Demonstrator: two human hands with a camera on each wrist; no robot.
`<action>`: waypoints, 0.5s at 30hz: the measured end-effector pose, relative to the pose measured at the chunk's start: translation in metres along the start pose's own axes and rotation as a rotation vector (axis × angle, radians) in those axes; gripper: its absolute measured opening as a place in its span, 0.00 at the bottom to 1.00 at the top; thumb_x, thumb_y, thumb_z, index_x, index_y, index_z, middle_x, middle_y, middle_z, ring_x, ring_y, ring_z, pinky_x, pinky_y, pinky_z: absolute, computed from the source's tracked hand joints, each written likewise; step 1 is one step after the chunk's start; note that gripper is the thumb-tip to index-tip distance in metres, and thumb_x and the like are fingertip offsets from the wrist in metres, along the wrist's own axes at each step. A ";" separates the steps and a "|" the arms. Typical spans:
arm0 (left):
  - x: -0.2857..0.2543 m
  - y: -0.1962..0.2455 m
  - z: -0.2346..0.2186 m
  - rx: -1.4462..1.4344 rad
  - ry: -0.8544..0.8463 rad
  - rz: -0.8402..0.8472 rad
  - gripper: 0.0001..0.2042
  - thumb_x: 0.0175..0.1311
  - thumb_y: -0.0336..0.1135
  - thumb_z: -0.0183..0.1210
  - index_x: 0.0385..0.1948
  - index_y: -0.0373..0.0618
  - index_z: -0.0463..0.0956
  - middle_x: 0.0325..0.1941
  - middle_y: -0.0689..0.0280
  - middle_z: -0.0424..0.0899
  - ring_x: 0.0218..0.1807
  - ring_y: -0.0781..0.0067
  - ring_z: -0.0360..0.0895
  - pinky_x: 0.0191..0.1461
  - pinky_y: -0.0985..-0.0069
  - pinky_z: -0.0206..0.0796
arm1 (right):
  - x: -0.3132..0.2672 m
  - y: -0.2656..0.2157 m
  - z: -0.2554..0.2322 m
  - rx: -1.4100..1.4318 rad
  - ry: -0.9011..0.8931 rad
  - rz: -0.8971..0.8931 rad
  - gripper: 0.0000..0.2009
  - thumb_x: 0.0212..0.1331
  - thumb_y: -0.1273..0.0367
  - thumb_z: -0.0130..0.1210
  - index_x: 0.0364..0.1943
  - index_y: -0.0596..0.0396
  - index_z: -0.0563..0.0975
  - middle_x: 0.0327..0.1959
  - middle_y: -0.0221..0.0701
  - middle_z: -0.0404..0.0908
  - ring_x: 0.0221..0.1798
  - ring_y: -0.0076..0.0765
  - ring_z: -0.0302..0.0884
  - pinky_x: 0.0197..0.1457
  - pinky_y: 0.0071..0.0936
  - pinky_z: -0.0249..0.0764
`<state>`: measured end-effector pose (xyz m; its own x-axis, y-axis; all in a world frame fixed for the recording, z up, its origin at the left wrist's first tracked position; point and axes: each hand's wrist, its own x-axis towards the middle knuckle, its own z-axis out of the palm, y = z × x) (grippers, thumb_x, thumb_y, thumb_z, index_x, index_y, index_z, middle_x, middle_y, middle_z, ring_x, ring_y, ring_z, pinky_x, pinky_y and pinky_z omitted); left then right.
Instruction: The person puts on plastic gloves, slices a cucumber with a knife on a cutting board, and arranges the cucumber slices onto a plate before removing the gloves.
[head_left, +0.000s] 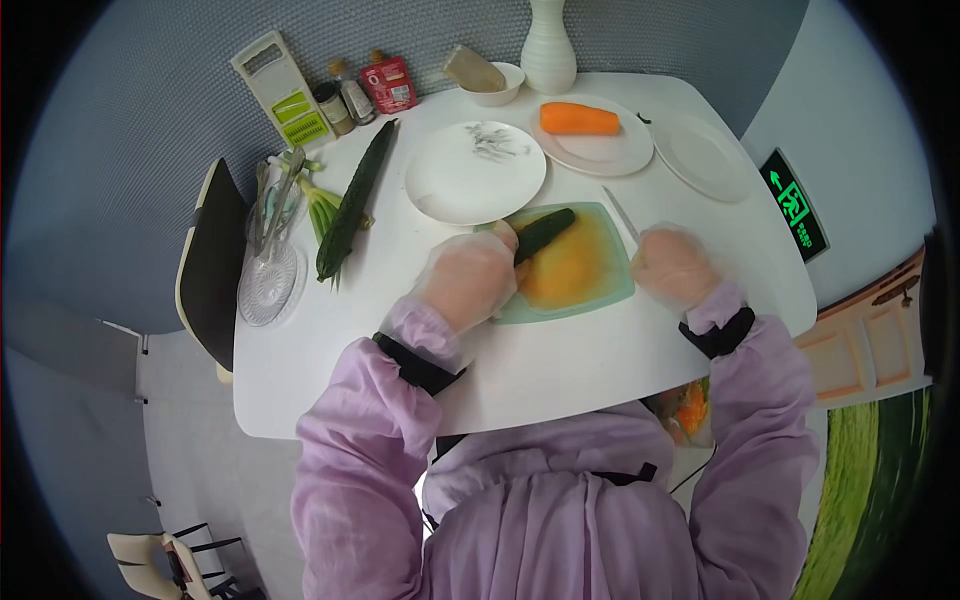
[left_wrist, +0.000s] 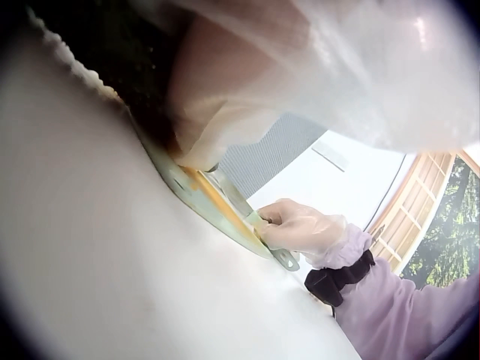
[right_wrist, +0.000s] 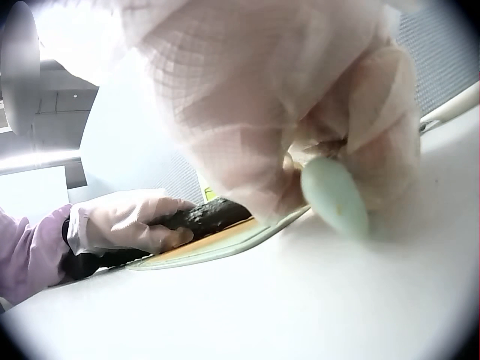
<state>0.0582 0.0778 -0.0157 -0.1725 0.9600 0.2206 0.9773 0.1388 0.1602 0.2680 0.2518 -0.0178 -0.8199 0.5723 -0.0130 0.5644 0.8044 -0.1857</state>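
A dark green cucumber point(head_left: 545, 232) lies across the pale green cutting board point(head_left: 590, 310), which has an orange-yellow area in its middle. My left hand point(head_left: 470, 280), in a clear plastic glove, grips the cucumber's near end and covers that part of it. In the right wrist view the left fingers point(right_wrist: 161, 210) lie over the cucumber's side. At the board's right edge, my gloved right hand point(head_left: 678, 266) holds a knife point(head_left: 620, 212), its blade pointing away from me. The knife's light green handle point(right_wrist: 335, 199) sticks out of the curled fingers in the right wrist view.
Beyond the board stand a patterned white plate point(head_left: 450, 185), a plate with a carrot point(head_left: 580, 119) and another white plate point(head_left: 705, 158). A long cucumber point(head_left: 352, 215) and green stalks lie left, near glass dishes point(head_left: 270, 285). A grater point(head_left: 285, 95), jars and a white vase point(head_left: 549, 50) line the back.
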 end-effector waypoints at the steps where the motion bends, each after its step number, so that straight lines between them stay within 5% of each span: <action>1: 0.000 0.000 -0.002 -0.031 -0.027 -0.013 0.17 0.57 0.43 0.57 0.36 0.38 0.67 0.21 0.55 0.75 0.26 0.52 0.76 0.29 0.59 0.66 | 0.002 0.004 0.004 -0.002 0.003 -0.004 0.13 0.49 0.65 0.51 0.22 0.64 0.75 0.25 0.50 0.75 0.32 0.56 0.74 0.37 0.45 0.69; 6: 0.000 0.002 -0.007 -0.050 -0.078 -0.043 0.16 0.56 0.42 0.57 0.35 0.38 0.67 0.21 0.55 0.75 0.26 0.52 0.76 0.30 0.60 0.66 | -0.006 -0.012 -0.009 0.102 0.285 0.016 0.11 0.57 0.66 0.46 0.25 0.63 0.71 0.23 0.47 0.74 0.30 0.55 0.74 0.35 0.43 0.69; 9: 0.000 -0.002 0.000 0.045 -0.013 0.038 0.16 0.56 0.42 0.57 0.35 0.38 0.66 0.21 0.55 0.75 0.26 0.52 0.76 0.29 0.60 0.66 | -0.006 -0.010 -0.002 0.299 0.246 -0.147 0.08 0.57 0.67 0.47 0.31 0.58 0.70 0.25 0.46 0.73 0.31 0.57 0.70 0.34 0.47 0.66; 15: -0.003 0.004 -0.001 0.207 0.127 0.126 0.19 0.56 0.41 0.56 0.43 0.36 0.68 0.23 0.60 0.75 0.24 0.60 0.75 0.27 0.64 0.67 | -0.005 -0.026 0.007 0.592 0.019 -0.069 0.07 0.58 0.68 0.47 0.33 0.58 0.66 0.25 0.46 0.71 0.31 0.57 0.69 0.34 0.47 0.64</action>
<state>0.0625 0.0748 -0.0146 -0.0493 0.9364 0.3476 0.9942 0.0795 -0.0731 0.2568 0.2272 -0.0195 -0.8479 0.5289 0.0354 0.3556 0.6171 -0.7020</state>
